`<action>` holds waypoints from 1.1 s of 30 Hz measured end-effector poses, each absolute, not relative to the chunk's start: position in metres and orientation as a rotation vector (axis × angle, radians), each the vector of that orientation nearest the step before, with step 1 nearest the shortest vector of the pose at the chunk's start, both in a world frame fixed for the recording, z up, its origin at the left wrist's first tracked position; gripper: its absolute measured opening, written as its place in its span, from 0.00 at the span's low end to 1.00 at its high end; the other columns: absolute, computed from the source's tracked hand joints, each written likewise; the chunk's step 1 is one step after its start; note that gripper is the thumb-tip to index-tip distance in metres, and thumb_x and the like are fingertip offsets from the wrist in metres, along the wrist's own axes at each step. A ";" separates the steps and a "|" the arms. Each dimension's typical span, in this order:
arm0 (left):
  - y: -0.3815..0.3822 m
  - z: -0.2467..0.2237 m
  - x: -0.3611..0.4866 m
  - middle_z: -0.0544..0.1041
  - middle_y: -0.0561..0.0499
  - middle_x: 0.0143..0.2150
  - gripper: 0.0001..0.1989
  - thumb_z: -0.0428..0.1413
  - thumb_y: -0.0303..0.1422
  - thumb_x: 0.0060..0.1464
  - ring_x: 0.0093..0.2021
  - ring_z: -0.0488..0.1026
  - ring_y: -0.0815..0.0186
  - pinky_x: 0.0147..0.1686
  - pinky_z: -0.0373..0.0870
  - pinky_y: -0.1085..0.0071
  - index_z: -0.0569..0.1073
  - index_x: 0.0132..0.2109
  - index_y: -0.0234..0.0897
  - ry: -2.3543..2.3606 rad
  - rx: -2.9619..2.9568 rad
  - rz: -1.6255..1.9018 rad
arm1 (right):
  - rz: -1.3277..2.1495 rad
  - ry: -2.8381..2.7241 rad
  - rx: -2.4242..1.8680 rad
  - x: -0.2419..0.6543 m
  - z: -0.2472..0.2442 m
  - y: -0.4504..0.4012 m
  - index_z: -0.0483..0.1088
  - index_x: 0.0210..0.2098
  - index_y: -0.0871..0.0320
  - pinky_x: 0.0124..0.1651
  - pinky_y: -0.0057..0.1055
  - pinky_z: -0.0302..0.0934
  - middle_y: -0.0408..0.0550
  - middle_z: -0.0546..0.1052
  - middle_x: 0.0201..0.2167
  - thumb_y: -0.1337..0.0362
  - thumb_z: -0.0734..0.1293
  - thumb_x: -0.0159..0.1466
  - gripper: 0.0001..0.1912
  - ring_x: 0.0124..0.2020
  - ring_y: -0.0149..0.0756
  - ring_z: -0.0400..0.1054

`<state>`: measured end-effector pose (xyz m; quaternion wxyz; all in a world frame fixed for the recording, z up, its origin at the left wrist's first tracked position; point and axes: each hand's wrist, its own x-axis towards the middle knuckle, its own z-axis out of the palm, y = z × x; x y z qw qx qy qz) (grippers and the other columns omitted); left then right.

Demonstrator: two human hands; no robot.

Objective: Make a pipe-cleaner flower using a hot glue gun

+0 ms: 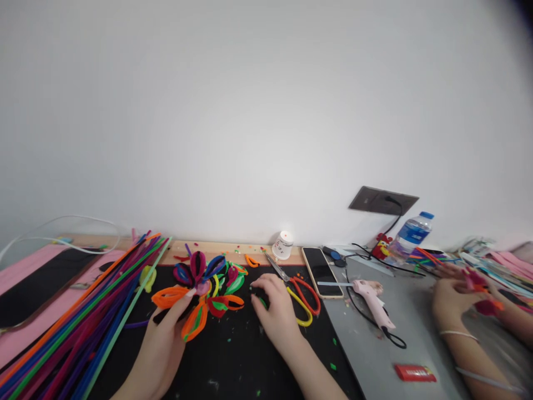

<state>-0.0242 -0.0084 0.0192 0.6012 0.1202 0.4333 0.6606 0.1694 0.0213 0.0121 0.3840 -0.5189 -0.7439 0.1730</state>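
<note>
My left hand [172, 319] grips a flower made of pipe cleaners [203, 288] by its middle, thumb on the pink centre. Its looped petals are orange, magenta, blue, green and red. To the right, my right hand [272, 305] hovers low over the black mat [233, 361], its fingers curled around something dark with a bit of green, which I cannot make out. Just beyond that hand lie scissors [297, 289] with red and yellow handles. Behind the flower rests a small orange loop [252, 260].
A bundle of pipe cleaners [83, 322] lies left, beside a pink mat [45, 253]. Rightward are a paper cup [283, 246], a phone [321, 272], a pink glue gun [372, 303], a bottle [412, 236] and a red lighter [415, 373]. Another person's hands [452, 300] work at far right.
</note>
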 end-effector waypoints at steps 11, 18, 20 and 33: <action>-0.007 0.020 -0.026 0.81 0.58 0.28 0.05 0.61 0.28 0.42 0.31 0.78 0.67 0.29 0.74 0.77 0.75 0.31 0.39 0.978 0.215 1.558 | 0.519 -2.002 -1.292 0.165 0.011 0.020 0.72 0.34 0.56 0.37 0.28 0.60 0.44 0.75 0.31 0.76 0.62 0.57 0.11 0.32 0.33 0.67; -0.009 0.014 -0.023 0.81 0.55 0.32 0.08 0.61 0.29 0.44 0.37 0.78 0.63 0.33 0.76 0.74 0.75 0.35 0.40 1.028 0.322 1.519 | 0.712 -1.728 -1.248 0.171 0.013 0.018 0.71 0.42 0.57 0.25 0.26 0.61 0.45 0.76 0.27 0.71 0.58 0.58 0.15 0.20 0.30 0.66; -0.010 0.012 -0.021 0.82 0.54 0.35 0.10 0.62 0.30 0.44 0.41 0.77 0.61 0.36 0.75 0.72 0.75 0.38 0.40 1.048 0.363 1.495 | 0.730 -1.635 -1.241 0.171 0.012 0.018 0.72 0.39 0.58 0.24 0.26 0.61 0.47 0.76 0.28 0.69 0.61 0.57 0.12 0.22 0.31 0.67; -0.015 0.009 -0.008 0.82 0.51 0.35 0.17 0.66 0.34 0.38 0.44 0.76 0.57 0.45 0.73 0.66 0.75 0.39 0.38 1.220 0.392 1.385 | 1.163 -1.204 -1.156 0.154 0.019 0.012 0.67 0.27 0.59 0.20 0.25 0.60 0.37 0.68 0.13 0.64 0.67 0.52 0.05 0.14 0.29 0.64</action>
